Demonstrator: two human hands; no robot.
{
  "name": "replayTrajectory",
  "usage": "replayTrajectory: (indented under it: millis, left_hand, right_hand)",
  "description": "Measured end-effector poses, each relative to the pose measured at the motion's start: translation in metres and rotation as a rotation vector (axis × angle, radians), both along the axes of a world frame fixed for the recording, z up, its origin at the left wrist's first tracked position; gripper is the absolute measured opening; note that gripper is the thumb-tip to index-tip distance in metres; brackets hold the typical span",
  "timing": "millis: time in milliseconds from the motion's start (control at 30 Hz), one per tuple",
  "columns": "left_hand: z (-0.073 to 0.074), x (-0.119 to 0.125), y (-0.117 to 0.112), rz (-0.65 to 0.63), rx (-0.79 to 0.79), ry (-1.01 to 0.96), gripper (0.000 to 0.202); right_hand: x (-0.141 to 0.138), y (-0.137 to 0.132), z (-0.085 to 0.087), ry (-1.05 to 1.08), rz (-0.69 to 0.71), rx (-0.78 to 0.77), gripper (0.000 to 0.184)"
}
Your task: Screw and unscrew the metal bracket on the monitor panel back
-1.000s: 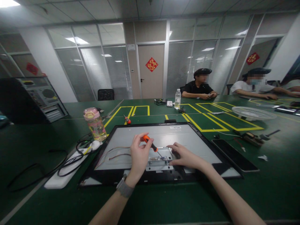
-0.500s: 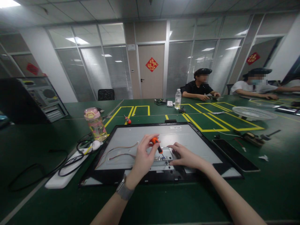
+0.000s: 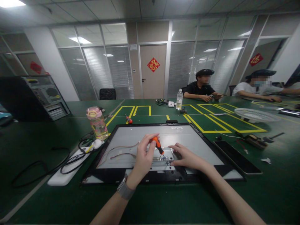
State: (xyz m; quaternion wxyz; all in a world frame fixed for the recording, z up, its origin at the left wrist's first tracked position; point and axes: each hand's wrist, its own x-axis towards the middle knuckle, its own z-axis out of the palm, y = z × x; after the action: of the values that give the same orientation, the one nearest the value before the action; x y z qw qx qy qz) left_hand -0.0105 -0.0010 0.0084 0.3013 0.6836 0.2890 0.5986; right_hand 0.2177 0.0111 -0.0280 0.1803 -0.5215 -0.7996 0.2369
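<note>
A flat screen panel (image 3: 194, 140) with a grey back and black frame lies on the table. My left hand (image 3: 144, 152) is closed around the orange and black handle of a screwdriver (image 3: 158, 145). The tool is tilted, its tip down at a small circuit board (image 3: 161, 158) on a metal plate (image 3: 154, 167) near the panel's lower middle. To the right of the tip, my right hand (image 3: 186, 156) rests at the plate's right end, thumb and forefinger spread apart. Thin wires (image 3: 123, 154) run leftward across the panel from the board area.
Left of the panel are a pink-lidded bottle (image 3: 97, 123), a white power strip (image 3: 67, 170) and black cables. A red-handled tool (image 3: 128, 119) lies beyond it. A black phone-like slab (image 3: 236, 157) lies to the right. Two people sit across the table at right.
The screwdriver leans slightly more, with its tip still at the board. Both hands hold nearly the same places. The whole view has shifted slightly.
</note>
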Motion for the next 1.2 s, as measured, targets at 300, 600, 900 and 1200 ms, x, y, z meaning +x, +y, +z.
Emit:
replayTrajectory:
  millis: [300,600,900,1200]
  left_hand:
    - [-0.0032,0.0005,0.0003,0.111,0.048,0.021,0.027]
    - [0.0,-0.0007,0.0034,0.121,0.086,0.036,0.015]
    - [0.0018,-0.0022,0.0013,0.069,0.053,0.046,0.031]
    - [-0.0028,0.0008,0.0003,0.191,0.14,0.035,0.023]
  right_hand:
    - [-0.0004,0.0,0.0004,-0.008,-0.007,-0.002,0.066]
    - [0.0008,0.0019,-0.0029,-0.016,-0.001,0.007,0.069]
    - [-0.0002,0.0008,0.0004,-0.02,-0.008,-0.016,0.068]
    - [-0.0014,-0.0011,0.0023,-0.007,-0.013,-0.005,0.065]
